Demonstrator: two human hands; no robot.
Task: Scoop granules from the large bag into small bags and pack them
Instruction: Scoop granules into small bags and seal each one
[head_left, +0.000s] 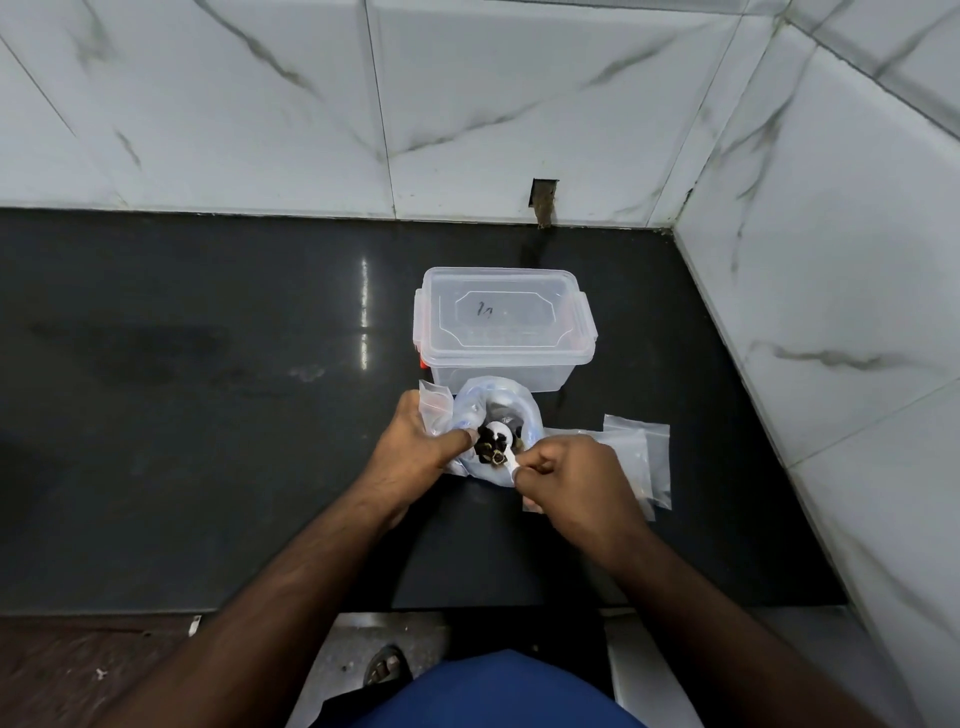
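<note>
White plastic spoon (506, 460), heaped with dark granules (492, 446), is pinched by the right hand (571, 480) over the large bag (496, 415); the left hand (415, 441) grips a small bag (436, 402). Behind stands a lidded clear box (504, 325); spare bags (641, 457) lie right.

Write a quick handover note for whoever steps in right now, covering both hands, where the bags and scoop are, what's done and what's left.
Left hand: grips the rim of the large bag, holding its mouth open.
Right hand: pinches the handle of the white scoop, which is loaded with dark granules over the bag's mouth.
Small bags: a stack of zip bags lies on the black counter right of the large bag; one more shows behind the left hand.
The lidded clear box stands just behind, closed.
Done: one scoop lifted. I can't tell whether any small bag is filled.
Left: tip the scoop into a small bag, seal, repeat, pack.
</note>
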